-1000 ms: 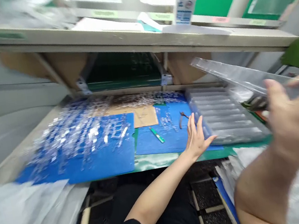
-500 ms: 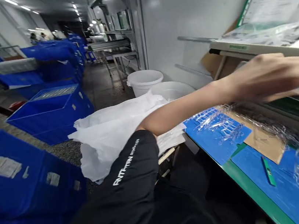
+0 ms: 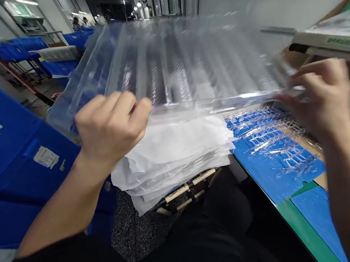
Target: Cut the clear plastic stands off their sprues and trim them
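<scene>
Having turned from the workbench [image 3: 296,218], we are now holding a ribbed clear plastic tray [image 3: 182,65] above the white sheet stack [image 3: 177,148] beside the bench's edge, left hand [image 3: 110,125] and right hand [image 3: 326,94] apart, both gripping the tray's near edge, so our handling is shifting stackward.

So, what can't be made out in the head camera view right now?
In the head view:
- Left hand: fingertips hidden behind its own knuckles.
- Right hand: blurred, its exact grip unclear.
- Clear ribbed plastic tray: far edge blurred.
- Stacked white sheets: far part veiled by the tray.
- White labels on the blue container: writing too blurred to read.
</scene>
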{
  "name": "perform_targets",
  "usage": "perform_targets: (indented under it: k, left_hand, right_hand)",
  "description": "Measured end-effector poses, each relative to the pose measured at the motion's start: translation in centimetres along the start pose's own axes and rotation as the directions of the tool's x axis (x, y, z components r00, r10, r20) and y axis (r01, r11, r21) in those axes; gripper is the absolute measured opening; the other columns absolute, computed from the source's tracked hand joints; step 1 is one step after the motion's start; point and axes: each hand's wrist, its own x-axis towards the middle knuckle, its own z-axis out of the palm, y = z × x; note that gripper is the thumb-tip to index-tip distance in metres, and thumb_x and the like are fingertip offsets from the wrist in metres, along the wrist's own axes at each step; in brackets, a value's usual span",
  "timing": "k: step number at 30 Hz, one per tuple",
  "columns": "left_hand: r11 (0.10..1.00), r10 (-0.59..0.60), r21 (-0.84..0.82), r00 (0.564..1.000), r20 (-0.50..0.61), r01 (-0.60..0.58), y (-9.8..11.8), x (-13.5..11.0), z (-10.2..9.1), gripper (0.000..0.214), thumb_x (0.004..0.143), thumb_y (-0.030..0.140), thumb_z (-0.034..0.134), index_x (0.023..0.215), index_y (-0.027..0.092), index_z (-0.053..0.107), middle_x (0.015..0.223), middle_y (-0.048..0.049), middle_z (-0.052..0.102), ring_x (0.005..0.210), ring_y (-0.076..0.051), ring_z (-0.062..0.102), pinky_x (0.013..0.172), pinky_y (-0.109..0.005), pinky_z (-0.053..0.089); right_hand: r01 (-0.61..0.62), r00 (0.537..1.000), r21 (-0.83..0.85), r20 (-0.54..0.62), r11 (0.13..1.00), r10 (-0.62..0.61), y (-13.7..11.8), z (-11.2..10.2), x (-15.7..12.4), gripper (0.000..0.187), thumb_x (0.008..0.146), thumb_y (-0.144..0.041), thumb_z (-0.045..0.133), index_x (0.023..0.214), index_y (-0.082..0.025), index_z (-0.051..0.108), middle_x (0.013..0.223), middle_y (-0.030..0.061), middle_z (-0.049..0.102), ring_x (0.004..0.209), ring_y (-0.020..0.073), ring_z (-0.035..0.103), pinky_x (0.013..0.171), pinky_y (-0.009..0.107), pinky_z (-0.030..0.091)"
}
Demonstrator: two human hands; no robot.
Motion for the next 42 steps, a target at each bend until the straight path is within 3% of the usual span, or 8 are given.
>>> perform_targets:
  k: [6, 12, 21, 27, 31, 34, 39, 42]
  left_hand:
    - [0.997, -0.076, 0.014, 0.942, 0.327, 0.075, 4.1, -8.1, 5.3, 0.028, 0.104, 0.017, 0.045, 0.091, 0.022, 0.070, 0.079, -0.0067, 0.059, 0.076, -0.023, 0.055, 0.069, -0.035, 0.038]
    - [0.992, 0.126, -0.073, 0.754, 0.644, -0.103, 6.2, -12.2, 8.9, 0.029, 0.100, 0.010, 0.045, 0.108, 0.019, 0.071, 0.094, -0.0106, 0.065, 0.087, -0.027, 0.065, 0.076, -0.039, 0.047]
    - [0.974, 0.201, -0.219, 0.633, 0.748, -0.050, 4.3, -12.3, 9.4, 0.040, 0.101, 0.020, 0.047, 0.137, 0.017, 0.063, 0.109, -0.0120, 0.064, 0.093, -0.028, 0.068, 0.085, -0.041, 0.054]
    - [0.940, 0.222, -0.324, 0.533, 0.816, 0.105, 3.7, -12.2, 7.5, 0.062, 0.104, 0.061, 0.056, 0.153, 0.023, 0.057, 0.135, -0.0131, 0.070, 0.125, -0.036, 0.069, 0.106, -0.049, 0.055]
    - [0.964, 0.045, -0.208, 0.667, 0.744, 0.168, 3.6, -9.2, 7.1, 0.074, 0.107, 0.072, 0.040, 0.161, 0.022, 0.052, 0.155, -0.0176, 0.062, 0.132, -0.042, 0.067, 0.107, -0.057, 0.056]
    - [0.957, 0.005, -0.227, 0.768, 0.640, 0.183, 4.5, -5.7, 9.3, 0.073, 0.110, 0.067, 0.031, 0.167, 0.024, 0.046, 0.175, -0.0191, 0.039, 0.158, -0.047, 0.044, 0.122, -0.067, 0.044]
    - [0.927, 0.211, -0.337, 0.512, 0.833, 0.166, 7.2, -3.5, 15.4, 0.075, 0.107, 0.070, 0.035, 0.175, 0.038, 0.029, 0.186, -0.0188, 0.012, 0.161, -0.051, 0.041, 0.117, -0.077, 0.044]
    - [0.958, 0.207, -0.283, 0.575, 0.791, 0.045, 7.1, -3.0, 18.5, 0.088, 0.096, 0.074, 0.051, 0.174, 0.053, 0.015, 0.184, -0.0139, 0.025, 0.132, -0.055, 0.068, 0.091, -0.082, 0.056]
  right_hand:
    - [0.351, 0.854, 0.312, 0.280, 0.883, -0.438, -3.8, 14.8, -3.8, 0.027, 0.116, -0.038, 0.053, 0.108, -0.021, 0.072, 0.133, 0.0188, 0.064, 0.121, 0.0298, 0.056, 0.104, 0.049, 0.054]
    - [0.384, 0.781, 0.399, 0.340, 0.833, -0.523, -3.8, 19.0, -9.8, 0.025, 0.115, -0.038, 0.052, 0.117, -0.019, 0.068, 0.139, 0.0198, 0.062, 0.123, 0.0337, 0.054, 0.099, 0.048, 0.057]
    - [0.369, 0.761, 0.404, 0.385, 0.837, -0.522, -3.1, 17.8, -11.3, 0.038, 0.111, -0.050, 0.055, 0.126, -0.015, 0.062, 0.144, 0.0274, 0.055, 0.120, 0.0396, 0.053, 0.084, 0.049, 0.057]
    - [0.385, 0.746, 0.388, 0.404, 0.837, -0.530, -3.3, 16.4, -11.7, 0.044, 0.109, -0.054, 0.058, 0.124, -0.013, 0.064, 0.142, 0.0281, 0.058, 0.118, 0.0398, 0.055, 0.090, 0.050, 0.056]
    - [0.353, 0.748, 0.390, 0.429, 0.850, -0.507, -3.6, 15.6, -11.7, 0.052, 0.108, -0.060, 0.058, 0.126, -0.012, 0.066, 0.144, 0.0256, 0.060, 0.117, 0.0391, 0.058, 0.094, 0.050, 0.055]
    - [0.286, 0.767, 0.375, 0.463, 0.882, -0.445, -4.6, 14.4, -12.4, 0.056, 0.108, -0.058, 0.060, 0.139, -0.011, 0.064, 0.155, 0.0250, 0.057, 0.123, 0.0402, 0.057, 0.095, 0.050, 0.055]
    - [0.040, 0.832, 0.276, 0.522, 0.960, -0.185, -5.5, 7.8, -16.9, 0.065, 0.111, -0.041, 0.060, 0.170, -0.021, 0.042, 0.175, 0.0203, 0.040, 0.149, 0.0393, 0.045, 0.107, 0.051, 0.054]
    - [-0.196, 0.883, 0.272, 0.468, 0.942, 0.049, -4.1, 1.5, -21.7, 0.061, 0.113, -0.044, 0.054, 0.167, -0.017, 0.046, 0.173, 0.0202, 0.043, 0.156, 0.0386, 0.038, 0.118, 0.053, 0.050]
